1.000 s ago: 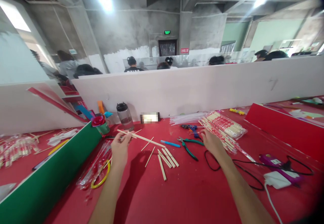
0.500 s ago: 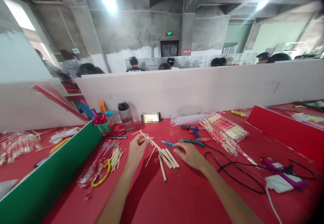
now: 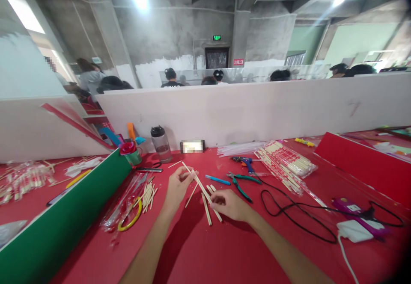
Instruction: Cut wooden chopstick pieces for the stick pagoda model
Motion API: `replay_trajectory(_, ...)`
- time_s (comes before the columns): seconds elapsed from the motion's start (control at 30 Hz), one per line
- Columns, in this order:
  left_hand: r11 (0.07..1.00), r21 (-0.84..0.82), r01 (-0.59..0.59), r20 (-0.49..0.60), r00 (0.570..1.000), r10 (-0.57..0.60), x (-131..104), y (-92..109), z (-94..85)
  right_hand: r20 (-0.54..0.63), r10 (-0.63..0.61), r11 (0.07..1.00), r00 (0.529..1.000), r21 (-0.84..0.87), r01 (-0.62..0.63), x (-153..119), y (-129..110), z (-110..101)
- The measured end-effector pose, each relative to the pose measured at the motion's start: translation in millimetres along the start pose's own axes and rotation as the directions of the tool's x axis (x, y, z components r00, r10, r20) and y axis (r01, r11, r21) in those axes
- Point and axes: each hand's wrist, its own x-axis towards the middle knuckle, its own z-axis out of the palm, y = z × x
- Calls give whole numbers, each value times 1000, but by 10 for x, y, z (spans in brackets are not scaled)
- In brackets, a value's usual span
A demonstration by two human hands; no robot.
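My left hand [image 3: 178, 184] pinches the upper part of a few pale wooden chopsticks [image 3: 201, 185], which slant down to the right above the red table. At their lower part, the fingers of my right hand [image 3: 229, 205] are closed on the same chopsticks. Below the hands, loose chopsticks [image 3: 206, 210] lie on the table, partly covered by my right hand. A single thin stick [image 3: 191, 195] rests beside my left hand. Just beyond my right hand are a blue pen [image 3: 217, 180] and green-handled pliers [image 3: 240, 182].
Left are short cut sticks [image 3: 149, 196], yellow-handled scissors [image 3: 131, 220] and a green divider [image 3: 80, 198]. A bottle [image 3: 161, 147] and phone [image 3: 192, 146] stand at the back. Right are a glue gun [image 3: 245, 163], packed chopsticks [image 3: 285, 160], a black cable [image 3: 302, 209] and a power strip [image 3: 353, 211].
My right hand has moved left and down from beside the pen to the chopsticks, closing on their lower part. The pliers now show fully. The view has shifted slightly.
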Motion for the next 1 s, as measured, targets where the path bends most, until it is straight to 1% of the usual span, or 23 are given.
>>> replay_trajectory(0.13, 999, -42, 11, 17, 1000, -10, 5, -15, 2, -15, 0, 999, 1000, 40, 0, 6, 11, 1)
replay_trajectory(0.23, 996, -72, 56, 50, 997, -53, -1, -26, 38, -33, 15, 998, 999, 67, -13, 21, 24, -2)
replay_trajectory(0.3, 993, -78, 86, 103, 992, -78, -14, -58, 90, -65, 24, 996, 998, 89, -18, 36, 41, -2)
replay_trajectory(0.43, 990, -86, 112, 257, 962, -87, -58, -168, 227, -118, 78, 987, 990, 147, -60, 60, 90, -1)
replay_trajectory(0.5, 989, -89, 115, 272, 958, -87, -77, -206, 277, -115, 110, 982, 987, 169, -89, 68, 111, -8)
replay_trajectory(0.6, 991, -85, 105, 241, 967, -82, -82, -199, 290, -159, 91, 986, 983, 151, -67, 81, 116, -48)
replay_trajectory(0.67, 991, -87, 104, 200, 976, -85, -70, -159, 264, -210, 73, 993, 975, 110, -51, 86, 104, -99)
replay_trajectory(0.77, 987, -92, 131, 127, 985, -118, -44, -86, 211, -258, 71, 997, 964, 24, -67, 75, 90, -205)
replay_trajectory(0.87, 982, -100, 160, 91, 984, -151, -26, -42, 174, -339, 68, 976, 938, -172, -133, 44, 114, -327)
replay_trajectory(0.93, 980, -110, 166, 84, 984, -157, -24, -34, 165, -384, 80, 910, 920, -349, -225, 19, 150, -403)
replay_trajectory(1.0, 980, -112, 163, 94, 984, -153, -29, -35, 164, -393, 105, 811, 914, -498, -307, -4, 193, -468)
